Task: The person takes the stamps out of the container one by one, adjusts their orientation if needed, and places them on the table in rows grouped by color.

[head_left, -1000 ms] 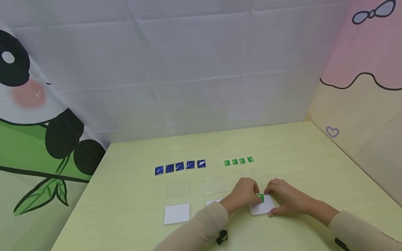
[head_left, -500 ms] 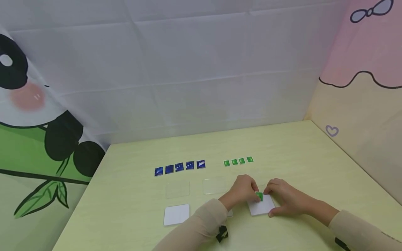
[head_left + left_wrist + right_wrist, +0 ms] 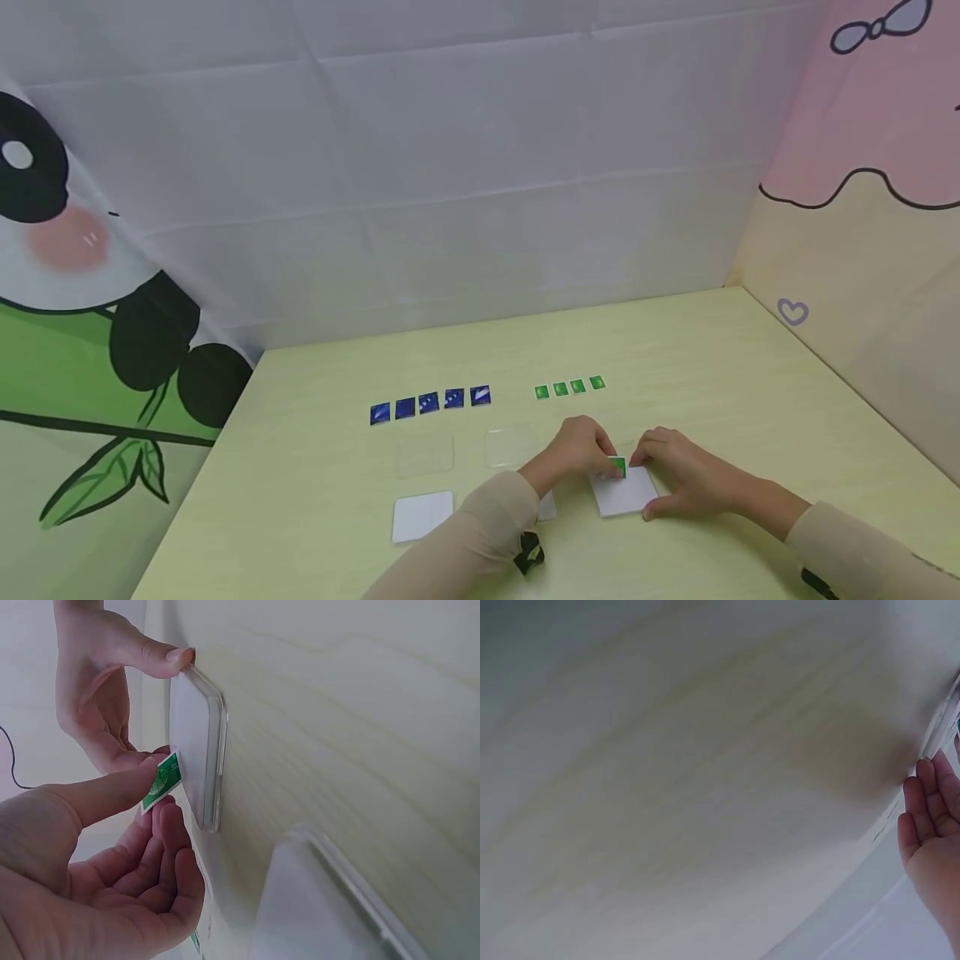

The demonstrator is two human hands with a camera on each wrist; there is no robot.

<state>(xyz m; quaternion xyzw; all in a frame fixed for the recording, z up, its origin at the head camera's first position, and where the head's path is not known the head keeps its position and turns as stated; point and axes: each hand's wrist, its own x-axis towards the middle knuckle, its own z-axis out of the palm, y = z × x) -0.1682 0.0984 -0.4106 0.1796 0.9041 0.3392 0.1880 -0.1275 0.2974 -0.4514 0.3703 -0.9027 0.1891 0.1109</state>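
Thumb and fingers of my left hand (image 3: 573, 450) pinch a small green stamp (image 3: 166, 778) with perforated edges. In the left wrist view its upper corner is right at the white face of a flat, square case with a clear rim (image 3: 196, 750). My right hand (image 3: 686, 477) holds that case (image 3: 626, 493) on the table, thumb at the near right side and index finger at the far edge. Only the curled fingers of the right hand (image 3: 934, 817) show at the right border of the right wrist view. The left fingers cover part of the stamp.
Behind the hands lie a row of several blue stamps (image 3: 429, 402) and several green stamps (image 3: 577, 387). Two clear lids (image 3: 425, 456) lie nearer. A second white case (image 3: 422, 517) is at left; a third (image 3: 548, 507) is partly hidden by the left arm.
My left hand has shifted slightly away from me and to the left with the stamp, toward the case's far edge. The right hand has stayed in place on the case.
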